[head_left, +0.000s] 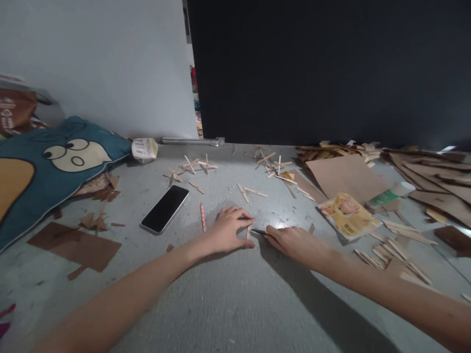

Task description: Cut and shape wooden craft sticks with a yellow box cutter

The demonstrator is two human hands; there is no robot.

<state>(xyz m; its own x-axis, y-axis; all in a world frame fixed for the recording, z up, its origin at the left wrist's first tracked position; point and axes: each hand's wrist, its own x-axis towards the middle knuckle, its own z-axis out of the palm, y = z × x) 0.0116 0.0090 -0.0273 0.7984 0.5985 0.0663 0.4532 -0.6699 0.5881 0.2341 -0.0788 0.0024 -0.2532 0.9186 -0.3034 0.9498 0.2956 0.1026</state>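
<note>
My left hand (228,228) lies on the grey floor with fingers curled over a short wooden stick (248,232), pinning it down. My right hand (292,241) is closed around a small dark-tipped cutter or pen (258,231) whose tip touches the stick beside my left fingers. A pink pencil (202,217) lies just left of my left hand. A black phone (165,209) rests face up further left.
Loose wooden sticks (253,191) are scattered ahead, with more at the right (382,252). Brown cardboard sheets (348,175) and scraps (75,245) lie on both sides. A yellow printed packet (348,215), a blue cartoon cushion (44,166) and a dark wall panel (327,68) surround the spot.
</note>
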